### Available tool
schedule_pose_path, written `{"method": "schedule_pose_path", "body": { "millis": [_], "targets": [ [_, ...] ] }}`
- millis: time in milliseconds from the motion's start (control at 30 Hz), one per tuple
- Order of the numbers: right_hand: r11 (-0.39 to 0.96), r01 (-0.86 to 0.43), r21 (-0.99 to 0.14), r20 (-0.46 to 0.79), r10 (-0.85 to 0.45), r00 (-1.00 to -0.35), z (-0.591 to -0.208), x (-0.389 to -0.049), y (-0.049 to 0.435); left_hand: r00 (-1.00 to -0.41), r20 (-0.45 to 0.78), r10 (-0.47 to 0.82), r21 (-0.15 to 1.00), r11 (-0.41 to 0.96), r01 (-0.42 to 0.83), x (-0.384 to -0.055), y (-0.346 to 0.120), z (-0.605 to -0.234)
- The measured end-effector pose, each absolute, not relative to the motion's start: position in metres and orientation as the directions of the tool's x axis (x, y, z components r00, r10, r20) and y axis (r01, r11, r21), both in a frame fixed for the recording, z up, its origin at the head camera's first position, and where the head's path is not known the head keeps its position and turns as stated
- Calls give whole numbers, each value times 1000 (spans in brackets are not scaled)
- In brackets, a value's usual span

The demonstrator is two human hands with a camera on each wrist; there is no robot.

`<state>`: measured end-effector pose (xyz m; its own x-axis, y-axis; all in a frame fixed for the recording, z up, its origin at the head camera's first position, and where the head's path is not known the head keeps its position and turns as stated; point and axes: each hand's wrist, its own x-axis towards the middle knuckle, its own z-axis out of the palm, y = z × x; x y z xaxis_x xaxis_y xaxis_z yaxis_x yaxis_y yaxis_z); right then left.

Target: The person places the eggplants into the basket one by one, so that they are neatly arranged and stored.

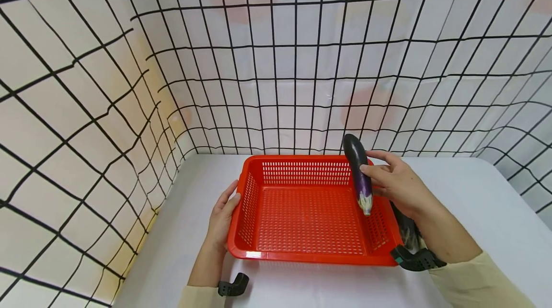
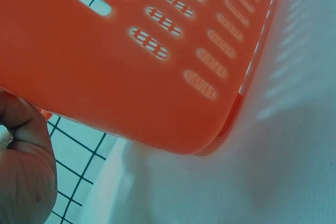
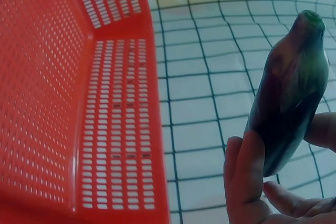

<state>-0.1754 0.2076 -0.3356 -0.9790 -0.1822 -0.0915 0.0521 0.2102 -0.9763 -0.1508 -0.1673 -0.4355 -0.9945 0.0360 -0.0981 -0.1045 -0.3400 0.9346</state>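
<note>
A long dark purple eggplant (image 1: pixel 356 157) with a pale stem end is pinched between the thumb and fingers of my right hand (image 1: pixel 398 181). It is held over the right side of a red plastic basket (image 1: pixel 308 257), its stem end pointing down towards me. The right wrist view shows the eggplant (image 3: pixel 289 93) beside the basket's perforated wall (image 3: pixel 118 129). My left hand (image 1: pixel 222 214) grips the basket's left rim, thumb on the near side. In the left wrist view, part of that hand (image 2: pixel 26 166) shows at the basket's slotted outer wall (image 2: pixel 115 77).
A dark elongated object (image 1: pixel 405 226) lies right of the basket, partly hidden by my right forearm. The basket stands on a white tabletop (image 1: pixel 172 255). White walls with a black grid (image 1: pixel 284 59) rise behind and at the sides.
</note>
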Motion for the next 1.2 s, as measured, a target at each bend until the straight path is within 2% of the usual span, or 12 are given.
{"method": "schedule_pose_path", "body": {
  "millis": [567, 967, 1200],
  "targets": [
    [196, 83, -977, -131, -249, -960, -343, -198, 161, -995, -90, 43, 919, -382, -100, -153, -169, -436],
    [222, 79, -972, -136, -253, -958, -354, -199, 135, -995, -96, 10, 930, -355, -94, -163, -173, -458],
    [231, 77, -970, -139, -265, -954, -358, -204, 123, -995, -104, -6, 941, -324, -96, -164, -172, -458]
  ]
}}
